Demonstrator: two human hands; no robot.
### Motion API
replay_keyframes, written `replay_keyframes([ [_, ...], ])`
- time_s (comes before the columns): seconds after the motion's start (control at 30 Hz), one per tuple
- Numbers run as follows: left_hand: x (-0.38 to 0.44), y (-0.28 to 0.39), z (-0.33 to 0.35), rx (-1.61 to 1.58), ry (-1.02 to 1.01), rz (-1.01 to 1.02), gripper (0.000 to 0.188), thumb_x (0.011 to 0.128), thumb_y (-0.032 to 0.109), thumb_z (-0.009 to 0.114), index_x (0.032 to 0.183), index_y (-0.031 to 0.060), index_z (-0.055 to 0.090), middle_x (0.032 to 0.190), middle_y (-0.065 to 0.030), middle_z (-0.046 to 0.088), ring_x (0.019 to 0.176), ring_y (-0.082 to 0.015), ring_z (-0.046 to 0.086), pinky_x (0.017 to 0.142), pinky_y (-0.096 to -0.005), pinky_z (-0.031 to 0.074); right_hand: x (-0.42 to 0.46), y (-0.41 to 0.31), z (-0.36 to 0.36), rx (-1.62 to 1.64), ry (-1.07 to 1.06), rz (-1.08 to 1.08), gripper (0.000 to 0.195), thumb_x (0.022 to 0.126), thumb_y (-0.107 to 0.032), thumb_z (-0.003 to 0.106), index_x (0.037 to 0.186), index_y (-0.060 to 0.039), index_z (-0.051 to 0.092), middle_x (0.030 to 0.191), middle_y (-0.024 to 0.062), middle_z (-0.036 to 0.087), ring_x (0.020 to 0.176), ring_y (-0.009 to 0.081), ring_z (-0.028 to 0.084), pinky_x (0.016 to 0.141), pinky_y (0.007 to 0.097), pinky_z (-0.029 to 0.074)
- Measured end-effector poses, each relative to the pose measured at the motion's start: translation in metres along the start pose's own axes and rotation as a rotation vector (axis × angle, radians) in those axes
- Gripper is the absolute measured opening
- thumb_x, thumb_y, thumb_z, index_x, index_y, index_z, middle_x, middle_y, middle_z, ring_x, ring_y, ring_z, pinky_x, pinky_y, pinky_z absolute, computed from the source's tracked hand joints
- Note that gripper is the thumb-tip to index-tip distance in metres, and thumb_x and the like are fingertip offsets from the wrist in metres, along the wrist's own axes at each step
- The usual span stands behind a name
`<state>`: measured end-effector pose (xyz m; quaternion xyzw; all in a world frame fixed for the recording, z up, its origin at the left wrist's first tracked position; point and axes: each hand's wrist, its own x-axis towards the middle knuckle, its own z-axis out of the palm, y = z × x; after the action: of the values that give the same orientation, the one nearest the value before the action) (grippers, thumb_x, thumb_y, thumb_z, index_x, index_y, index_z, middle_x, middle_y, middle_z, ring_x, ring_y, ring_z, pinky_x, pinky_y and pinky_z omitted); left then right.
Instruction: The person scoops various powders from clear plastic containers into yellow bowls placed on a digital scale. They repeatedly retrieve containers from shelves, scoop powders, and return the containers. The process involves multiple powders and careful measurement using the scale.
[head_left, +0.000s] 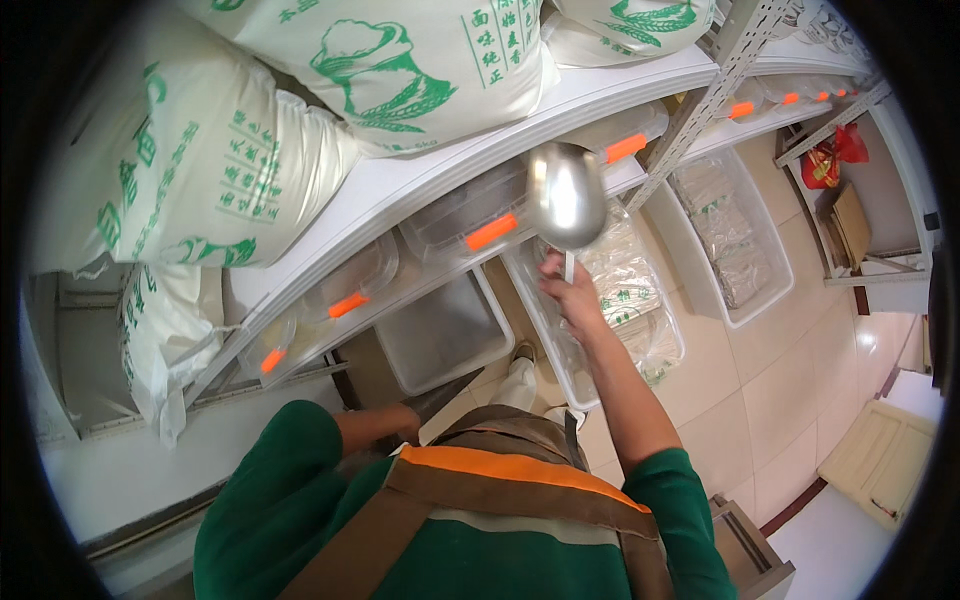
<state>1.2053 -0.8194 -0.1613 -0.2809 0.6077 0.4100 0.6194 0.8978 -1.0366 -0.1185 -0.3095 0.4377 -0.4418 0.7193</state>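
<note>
My right hand (576, 300) is closed around the pale handle of a shiny metal scoop (567, 196). The scoop's rounded bowl is raised in front of a shelf that holds clear plastic boxes with orange latches (491, 232). Behind and below my right hand is a white plastic bin (574, 386) with clear-wrapped packs (619, 262) in it. My left hand (405, 424) is down by my waist, beside a dark flat surface (448, 396). Its fingers are mostly hidden, so whether it grips anything is unclear.
White sacks with green print (420, 75) lie on the upper shelf (360, 180). A translucent bin (442, 330) stands on the floor at left. Right of the perforated metal post (697, 112), another bin (776, 292) holds wrapped packs. A cream cabinet door (877, 461) is at far right.
</note>
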Motion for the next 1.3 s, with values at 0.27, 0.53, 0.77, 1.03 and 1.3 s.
replay_keyframes([
  [0.27,0.021,0.044,0.028,0.051,-0.129,-0.09,0.053,0.06,0.041,0.077,0.105,0.0134,0.068,0.113,-0.0081,0.061,0.1,-0.0263,0.058,0.078,-0.0407,0.047,-0.211,0.012,-0.153,-0.003,0.33,0.096,0.013,0.077,0.008,0.055,0.077,-0.0044,0.049,0.079,0.0045,0.054,0.075,0.0157,0.055,0.074,0.0275,0.047],
  [0.53,0.067,0.111,0.124,-0.016,0.055,-0.052,0.025,0.081,0.02,0.057,0.102,0.0088,0.064,0.102,-0.0125,0.063,0.092,-0.0295,0.058,0.072,-0.0397,0.048,-0.359,0.039,-0.234,-0.007,0.487,0.235,0.012,0.08,0.002,0.058,0.083,-0.0083,0.051,0.074,0.0007,0.052,0.063,0.0126,0.055,0.061,0.0255,0.049],
  [0.77,0.067,0.201,0.196,-0.23,0.19,-0.002,0.025,0.081,0.022,0.058,0.101,0.0084,0.064,0.101,-0.0129,0.063,0.091,-0.0307,0.059,0.071,-0.0404,0.048,-0.366,0.027,-0.249,-0.192,0.383,0.259,0.013,0.08,-0.002,0.061,0.083,-0.0118,0.053,0.073,-0.0035,0.05,0.062,0.0076,0.052,0.06,0.0243,0.049],
  [1.03,0.061,0.248,0.31,-0.594,0.291,-0.009,0.025,0.082,0.025,0.058,0.1,0.008,0.064,0.101,-0.0134,0.063,0.089,-0.032,0.059,0.07,-0.0412,0.048,-0.311,0.009,-0.203,-0.287,0.191,0.263,0.013,0.08,-0.004,0.061,0.085,-0.0127,0.053,0.075,-0.0042,0.051,0.065,0.0069,0.051,0.06,0.0245,0.049],
  [1.3,0.08,0.173,0.397,-0.849,0.318,-0.046,0.026,0.082,0.027,0.058,0.098,0.0076,0.064,0.1,-0.0139,0.063,0.087,-0.0333,0.06,0.068,-0.0419,0.048,-0.241,0.023,-0.076,0.272,0.153,0.23,0.016,0.084,-0.007,0.06,0.097,-0.0133,0.053,0.083,-0.0005,0.056,0.076,0.0128,0.056,0.069,0.0293,0.049],
])
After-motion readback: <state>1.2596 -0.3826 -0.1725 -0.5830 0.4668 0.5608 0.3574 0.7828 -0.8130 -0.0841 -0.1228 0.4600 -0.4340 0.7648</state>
